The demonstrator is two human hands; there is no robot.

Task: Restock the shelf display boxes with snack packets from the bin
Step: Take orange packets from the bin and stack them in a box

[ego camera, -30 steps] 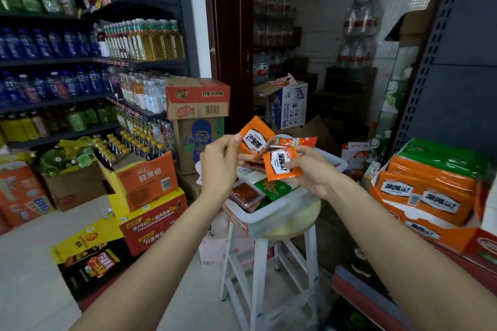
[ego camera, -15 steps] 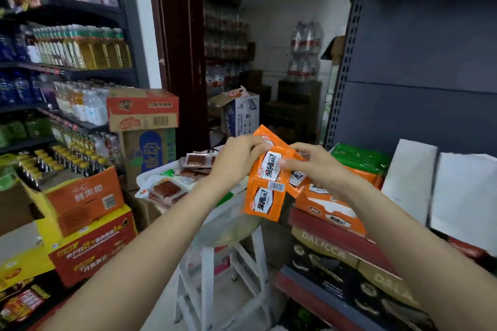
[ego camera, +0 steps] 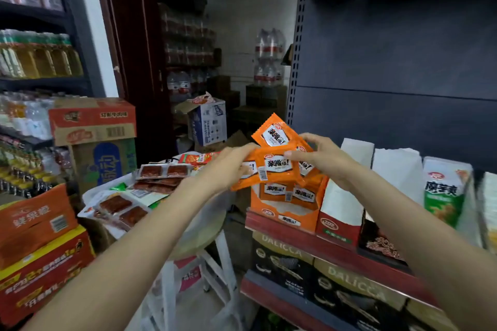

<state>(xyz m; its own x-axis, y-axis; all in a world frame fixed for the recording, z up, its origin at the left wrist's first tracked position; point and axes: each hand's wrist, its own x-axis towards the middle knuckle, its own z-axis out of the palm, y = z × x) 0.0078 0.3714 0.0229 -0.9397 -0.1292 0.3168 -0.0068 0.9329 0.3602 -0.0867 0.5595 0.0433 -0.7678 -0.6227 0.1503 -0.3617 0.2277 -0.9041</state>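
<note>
- Dim, flat indoor light; brightest on the pale back wall [ego camera: 242,8] behind the orange packets [ego camera: 277,166].
- Motion blur smears everything (worst left of them).
- Wide-angle bending toward the edges.

I am looking into a small grocery shop. At the left of the frame, dark shelves [ego camera: 40,83] carry rows of drink bottles [ego camera: 37,55]. Printed cartons [ego camera: 92,121] are stacked on the floor below, and at lower right display boxes [ego camera: 287,204] of snacks stand on a red-edged shelf [ego camera: 336,247].
</note>
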